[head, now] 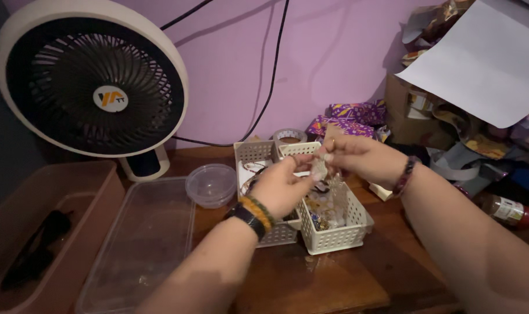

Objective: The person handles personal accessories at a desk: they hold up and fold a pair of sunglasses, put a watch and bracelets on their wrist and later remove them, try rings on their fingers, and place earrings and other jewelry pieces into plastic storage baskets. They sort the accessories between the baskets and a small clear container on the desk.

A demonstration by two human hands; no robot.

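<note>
Left hand (281,189): hovering over the white baskets, fingers (292,164) curled in and pinching the lower edge of a small clear packet (319,170). Dark watch plus an orange bracelet on that wrist.
Right hand (357,156): coming in from the right, fingers (329,146) closed narrow on the top of the same packet. Beaded bracelet on the wrist.
Packet: sits right between both sets of fingertips, held up in the air just above the right basket (334,235). What's inside it is too small to tell, honestly.
Baskets: two white slotted ones side by side on the desk (328,285), the right one full of little jewellery bits, the left basket (254,152) mostly hidden by the left hand.
Nearby: round clear tub (211,185) and a flat clear lid (141,244) to the left, big round fan (93,78) behind them.
</note>
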